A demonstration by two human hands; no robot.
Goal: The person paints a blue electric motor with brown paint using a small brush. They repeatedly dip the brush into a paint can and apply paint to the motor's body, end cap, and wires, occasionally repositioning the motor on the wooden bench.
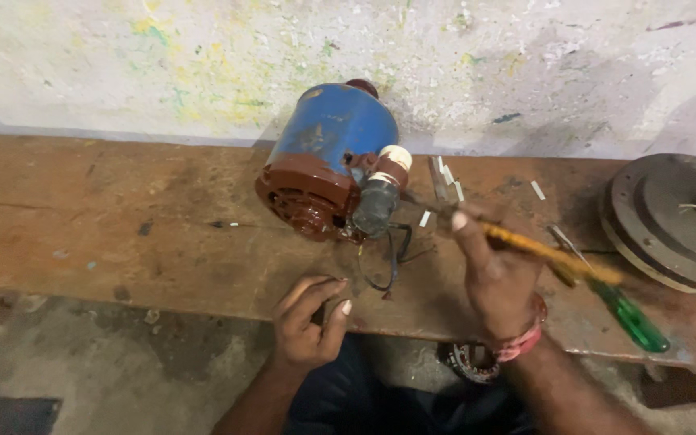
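A blue electric motor [332, 137] with a brown end cover [304, 197] lies on its side on the wooden bench [122, 217], against the wall. A grey capacitor [376, 205] hangs at its front, with black wires [388, 258] trailing below. My right hand [497, 278] grips a yellow-handled tool [549, 256], blurred, its metal end pointing toward the motor's wires. My left hand [308, 318] rests at the bench's front edge, fingers curled around something small and dark that I cannot make out.
A green-handled screwdriver [634, 318] lies on the bench at the right. A round dark metal disc [674, 217] with pale wires sits at the far right. Small white strips [449, 181] are scattered behind the motor. A bearing ring [469, 362] shows below the bench.
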